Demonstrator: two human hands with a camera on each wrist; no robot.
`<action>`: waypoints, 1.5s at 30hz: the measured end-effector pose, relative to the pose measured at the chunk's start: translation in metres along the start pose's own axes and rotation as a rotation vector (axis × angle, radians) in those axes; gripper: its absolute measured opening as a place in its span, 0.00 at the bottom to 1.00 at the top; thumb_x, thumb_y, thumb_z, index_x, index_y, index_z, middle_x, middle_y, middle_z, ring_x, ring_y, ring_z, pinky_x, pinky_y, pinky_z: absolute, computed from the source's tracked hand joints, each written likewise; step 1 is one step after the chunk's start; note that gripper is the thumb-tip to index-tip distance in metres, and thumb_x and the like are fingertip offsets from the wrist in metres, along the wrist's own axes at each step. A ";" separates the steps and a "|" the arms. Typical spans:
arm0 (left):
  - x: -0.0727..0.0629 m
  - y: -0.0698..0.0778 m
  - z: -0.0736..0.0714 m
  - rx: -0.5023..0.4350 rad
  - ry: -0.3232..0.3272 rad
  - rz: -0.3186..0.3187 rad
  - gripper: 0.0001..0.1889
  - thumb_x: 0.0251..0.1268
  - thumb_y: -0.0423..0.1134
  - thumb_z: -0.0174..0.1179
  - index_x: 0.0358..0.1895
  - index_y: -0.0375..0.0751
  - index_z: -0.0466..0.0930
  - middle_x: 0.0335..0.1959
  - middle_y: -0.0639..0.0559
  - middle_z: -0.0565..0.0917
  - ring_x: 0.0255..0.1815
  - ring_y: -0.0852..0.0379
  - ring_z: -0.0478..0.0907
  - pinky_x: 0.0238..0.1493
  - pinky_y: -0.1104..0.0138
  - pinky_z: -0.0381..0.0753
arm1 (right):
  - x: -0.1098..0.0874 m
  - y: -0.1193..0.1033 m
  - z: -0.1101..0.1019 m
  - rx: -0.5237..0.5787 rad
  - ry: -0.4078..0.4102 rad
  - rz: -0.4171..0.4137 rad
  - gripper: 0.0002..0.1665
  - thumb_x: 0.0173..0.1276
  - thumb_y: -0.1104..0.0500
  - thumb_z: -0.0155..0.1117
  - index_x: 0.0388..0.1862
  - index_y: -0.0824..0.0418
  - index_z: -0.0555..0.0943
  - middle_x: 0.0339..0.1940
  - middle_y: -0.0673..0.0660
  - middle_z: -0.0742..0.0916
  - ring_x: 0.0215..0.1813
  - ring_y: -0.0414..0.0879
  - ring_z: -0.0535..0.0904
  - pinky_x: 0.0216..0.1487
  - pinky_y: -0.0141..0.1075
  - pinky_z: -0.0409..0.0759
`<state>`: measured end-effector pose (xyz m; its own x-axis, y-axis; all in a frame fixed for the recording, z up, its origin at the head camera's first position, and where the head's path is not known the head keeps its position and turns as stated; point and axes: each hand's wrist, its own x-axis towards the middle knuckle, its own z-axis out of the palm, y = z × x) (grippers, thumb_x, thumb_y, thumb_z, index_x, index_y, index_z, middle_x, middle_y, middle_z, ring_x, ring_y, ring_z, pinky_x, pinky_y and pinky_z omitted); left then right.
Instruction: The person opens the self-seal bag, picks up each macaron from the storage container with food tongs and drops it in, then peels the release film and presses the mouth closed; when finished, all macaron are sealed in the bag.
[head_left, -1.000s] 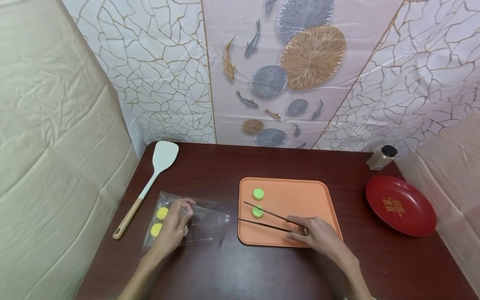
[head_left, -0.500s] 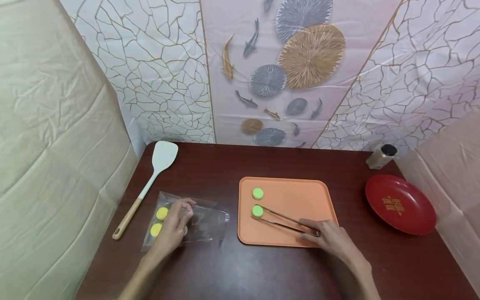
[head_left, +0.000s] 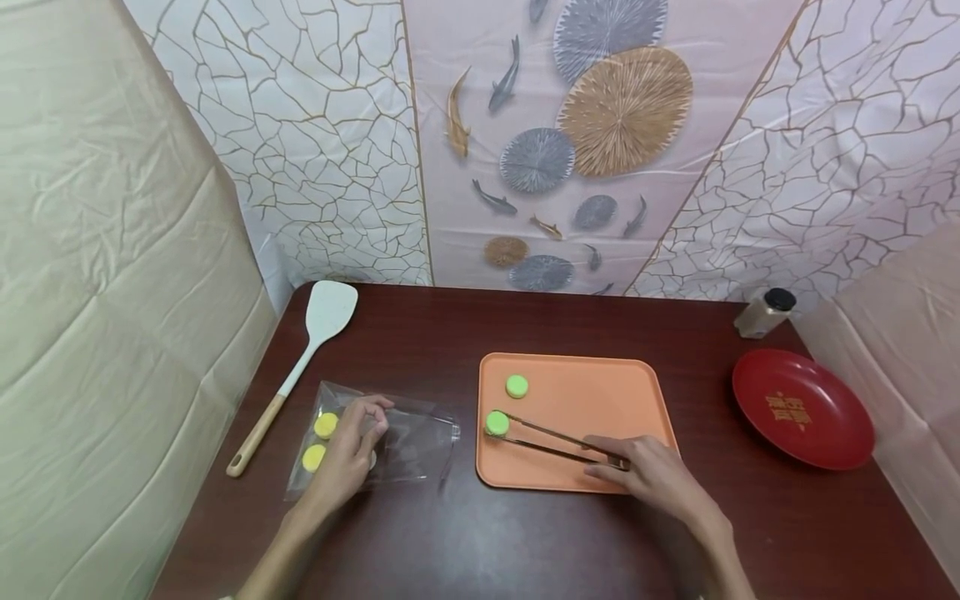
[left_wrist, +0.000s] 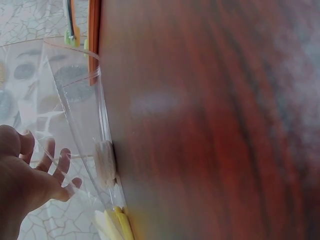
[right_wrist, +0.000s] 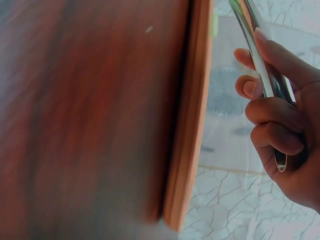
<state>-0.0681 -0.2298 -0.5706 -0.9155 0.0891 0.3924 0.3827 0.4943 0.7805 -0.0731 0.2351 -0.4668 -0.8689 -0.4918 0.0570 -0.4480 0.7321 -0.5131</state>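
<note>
My right hand (head_left: 645, 467) grips metal tongs (right_wrist: 260, 60), their tips on either side of a green macaron (head_left: 497, 422) near the left edge of the orange tray (head_left: 600, 392). Whether that macaron touches the tray is hard to tell. A second green macaron (head_left: 517, 386) lies behind it. On the left, my left hand (head_left: 352, 442) pinches the upper film of a clear plastic bag (head_left: 416, 446), whose mouth faces the tray. Inside the bag are yellow macarons (head_left: 326, 425) and a pale one (left_wrist: 104, 162), partly hidden by the hand in the head view.
A white spatula (head_left: 330, 312) with a wooden handle lies at the left. To the right sit a red plate (head_left: 817, 400) and a black-capped jar (head_left: 763, 314). Patterned cloth hangs behind the dark wooden table (head_left: 420, 333).
The tongs went from spread around the green macaron to closed on it, and it has since moved left toward the tray's edge. My left hand stays still on the bag.
</note>
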 end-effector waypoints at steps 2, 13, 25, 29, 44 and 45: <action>0.002 0.018 -0.003 -0.002 0.015 0.021 0.01 0.86 0.35 0.56 0.49 0.46 0.74 0.62 0.48 0.83 0.69 0.49 0.77 0.72 0.75 0.63 | 0.004 -0.006 0.000 -0.004 0.001 -0.020 0.17 0.71 0.49 0.81 0.56 0.49 0.92 0.22 0.35 0.73 0.26 0.28 0.66 0.29 0.30 0.67; 0.003 0.034 -0.005 -0.024 0.038 0.050 0.01 0.86 0.34 0.56 0.48 0.43 0.74 0.60 0.45 0.84 0.67 0.50 0.79 0.72 0.70 0.67 | 0.023 -0.030 0.010 -0.009 -0.042 -0.085 0.16 0.73 0.47 0.78 0.56 0.49 0.91 0.21 0.34 0.75 0.25 0.28 0.67 0.27 0.29 0.68; -0.001 -0.008 0.002 -0.016 0.019 0.033 0.03 0.85 0.40 0.58 0.49 0.47 0.75 0.63 0.52 0.84 0.70 0.53 0.77 0.76 0.72 0.64 | 0.050 -0.065 0.037 -0.085 -0.087 -0.205 0.17 0.73 0.49 0.78 0.56 0.51 0.91 0.18 0.36 0.74 0.24 0.29 0.66 0.25 0.30 0.66; 0.000 0.001 -0.001 -0.047 0.023 0.065 0.02 0.85 0.37 0.57 0.49 0.46 0.75 0.62 0.49 0.84 0.69 0.51 0.77 0.76 0.70 0.65 | 0.058 -0.074 0.046 -0.110 -0.090 -0.229 0.16 0.73 0.48 0.78 0.55 0.51 0.90 0.19 0.37 0.76 0.25 0.31 0.68 0.25 0.31 0.67; 0.011 0.077 -0.015 -0.020 0.022 -0.049 0.05 0.79 0.23 0.57 0.45 0.35 0.74 0.59 0.39 0.85 0.66 0.34 0.80 0.72 0.81 0.60 | 0.078 -0.095 0.070 -0.090 -0.131 -0.246 0.18 0.73 0.49 0.79 0.56 0.53 0.92 0.16 0.37 0.70 0.21 0.32 0.63 0.23 0.31 0.64; 0.011 0.077 -0.015 -0.019 0.022 -0.049 0.05 0.79 0.23 0.57 0.45 0.36 0.74 0.59 0.39 0.85 0.66 0.35 0.80 0.72 0.82 0.60 | 0.079 -0.095 0.071 -0.086 -0.138 -0.236 0.18 0.73 0.48 0.79 0.57 0.53 0.92 0.16 0.37 0.70 0.21 0.31 0.63 0.23 0.31 0.64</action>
<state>-0.0472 -0.2037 -0.4988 -0.9303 0.0464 0.3639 0.3401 0.4808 0.8082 -0.0837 0.0932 -0.4740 -0.7044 -0.7083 0.0457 -0.6554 0.6244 -0.4249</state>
